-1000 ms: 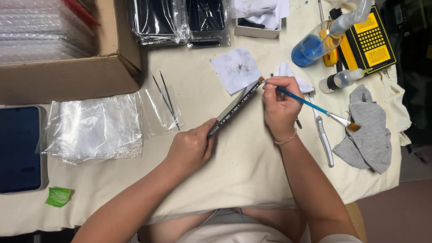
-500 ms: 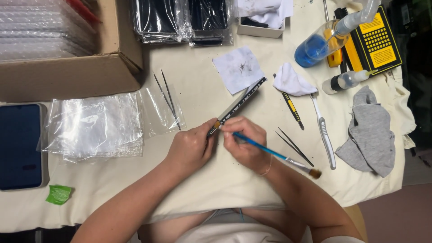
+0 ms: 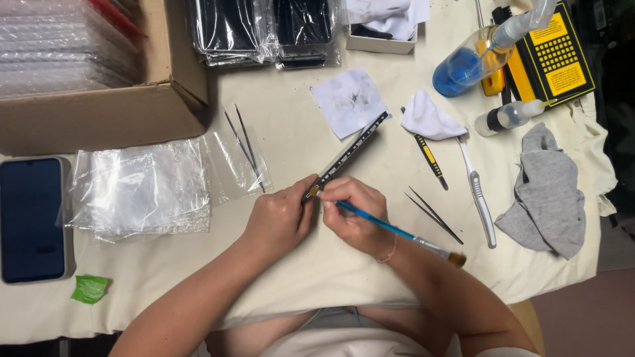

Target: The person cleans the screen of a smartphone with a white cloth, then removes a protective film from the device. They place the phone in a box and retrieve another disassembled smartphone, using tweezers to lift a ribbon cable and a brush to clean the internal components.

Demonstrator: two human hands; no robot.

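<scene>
Running up and away from the hands, a thin dark phone frame strip (image 3: pixel 346 155) lies slanted on the cream-covered bench (image 3: pixel 291 132), its near end pinched in the closed fingers of the left hand (image 3: pixel 278 218). The right hand (image 3: pixel 354 213) sits just beside it, touching the left at the strip's near end, and is closed around a blue-handled brush (image 3: pixel 390 230) whose bristle end trails back over the right wrist. At the strip's far end lies a smudged white paper square (image 3: pixel 349 100). Right of the right hand lie black tweezers (image 3: pixel 433 214), a white toothbrush (image 3: pixel 477 196) and a yellow-and-black tool (image 3: pixel 430 160), with a crumpled white wipe (image 3: pixel 428 119) beyond and a grey cloth (image 3: pixel 546 192) further right. Left of the left hand are clear plastic bags (image 3: pixel 142 188), a second pair of tweezers (image 3: pixel 243 145) and a dark phone (image 3: pixel 32 218).
</scene>
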